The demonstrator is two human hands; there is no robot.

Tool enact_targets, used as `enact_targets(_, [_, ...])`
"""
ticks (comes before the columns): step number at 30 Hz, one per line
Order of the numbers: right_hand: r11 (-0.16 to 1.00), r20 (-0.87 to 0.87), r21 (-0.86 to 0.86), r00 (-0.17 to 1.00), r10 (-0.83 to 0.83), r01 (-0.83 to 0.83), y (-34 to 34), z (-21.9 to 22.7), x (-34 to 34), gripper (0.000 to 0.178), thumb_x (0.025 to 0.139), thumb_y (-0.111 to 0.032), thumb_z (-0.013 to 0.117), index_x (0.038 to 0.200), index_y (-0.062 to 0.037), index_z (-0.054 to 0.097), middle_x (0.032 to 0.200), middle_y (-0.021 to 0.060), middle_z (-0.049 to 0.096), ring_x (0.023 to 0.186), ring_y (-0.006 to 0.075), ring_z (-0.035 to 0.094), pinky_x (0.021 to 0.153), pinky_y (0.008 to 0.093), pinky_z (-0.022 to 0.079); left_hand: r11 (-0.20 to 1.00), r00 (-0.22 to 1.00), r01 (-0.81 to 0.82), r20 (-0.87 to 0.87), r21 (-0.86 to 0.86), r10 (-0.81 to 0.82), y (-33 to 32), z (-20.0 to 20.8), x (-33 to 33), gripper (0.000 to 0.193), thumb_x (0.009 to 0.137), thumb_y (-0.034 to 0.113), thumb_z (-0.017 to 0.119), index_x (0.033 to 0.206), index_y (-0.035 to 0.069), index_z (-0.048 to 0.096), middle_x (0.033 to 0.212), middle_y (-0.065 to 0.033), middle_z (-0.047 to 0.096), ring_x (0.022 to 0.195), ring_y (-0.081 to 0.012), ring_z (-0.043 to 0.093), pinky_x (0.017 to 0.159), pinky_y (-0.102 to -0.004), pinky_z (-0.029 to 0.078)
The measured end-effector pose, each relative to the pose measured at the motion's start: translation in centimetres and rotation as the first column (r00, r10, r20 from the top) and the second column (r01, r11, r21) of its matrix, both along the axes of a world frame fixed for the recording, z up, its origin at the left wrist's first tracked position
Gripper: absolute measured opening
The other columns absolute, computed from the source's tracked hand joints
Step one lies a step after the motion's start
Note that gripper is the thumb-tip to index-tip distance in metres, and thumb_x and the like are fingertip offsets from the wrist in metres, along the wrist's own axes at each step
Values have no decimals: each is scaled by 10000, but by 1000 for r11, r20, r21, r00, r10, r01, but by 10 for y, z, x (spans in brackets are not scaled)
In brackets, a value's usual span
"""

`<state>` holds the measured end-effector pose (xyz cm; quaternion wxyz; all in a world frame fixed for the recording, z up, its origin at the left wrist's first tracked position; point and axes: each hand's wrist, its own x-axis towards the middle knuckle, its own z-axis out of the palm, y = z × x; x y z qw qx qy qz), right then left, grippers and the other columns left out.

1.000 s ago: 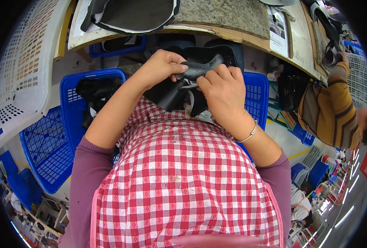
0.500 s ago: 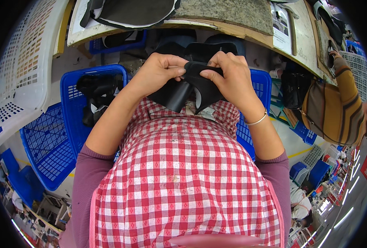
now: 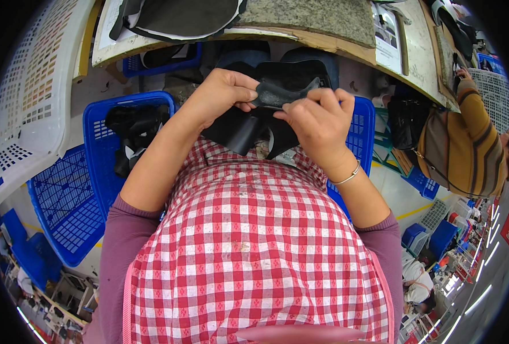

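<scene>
Over my lap I hold a black leather shoe upper [image 3: 286, 94], its greyish, smooth-looking face turned up between my hands. My left hand [image 3: 221, 94] pinches its left end between thumb and fingertips. Curled in at the right end, my right hand [image 3: 320, 123] has its thumb and fingers pressed on the near edge. More black leather [image 3: 234, 133] hangs below my hands toward the checked apron [image 3: 254, 229]; whether it is all one piece I cannot tell. Some of my right fingertips are hidden behind the knuckles.
A worktable [image 3: 317, 43] with a stone slab runs across the far side. Blue crates [image 3: 91, 146] stand at my left, one holding black pieces. Another blue crate [image 3: 364, 123] is at my right, near a person in a striped top [image 3: 461, 152]. A white basket [image 3: 33, 86] rises far left.
My right hand has shifted slightly right and nearer to me, its back now turned up. The upper's folded edge has opened out, showing a greyish face. My left hand stays at the left end.
</scene>
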<state>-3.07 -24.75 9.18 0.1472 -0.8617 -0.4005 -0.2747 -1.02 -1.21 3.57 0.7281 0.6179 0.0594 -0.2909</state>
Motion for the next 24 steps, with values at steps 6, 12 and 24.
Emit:
enact_targets(6, [985,-440,38,888,-133,166,-10,-6,13,245,769,-289,883,833,-142,698,738,-2,607,773,207,576,866,383,387,997,992,25,118,72,-34,-9,8,-12,228,935,26,711,1145,-49,755,943,-69,759,781,-115,688,763,-264,581])
enact_targets(12, [986,-512,-1,847,-142,164,-11,-6,17,264,772,-304,887,844,-131,700,739,16,608,778,215,601,879,379,400,998,989,24,142,55,-31,-9,9,-18,226,949,14,698,1158,-47,757,954,-74,767,789,-110,677,766,-266,573])
enact_targets(24, [984,-533,-78,827,-178,161,-6,-2,14,253,782,-270,875,867,-129,684,777,10,646,806,212,622,869,386,417,999,992,1,126,-44,4,-6,4,-25,227,936,22,715,1152,-25,768,949,-55,765,792,-103,670,778,-248,556])
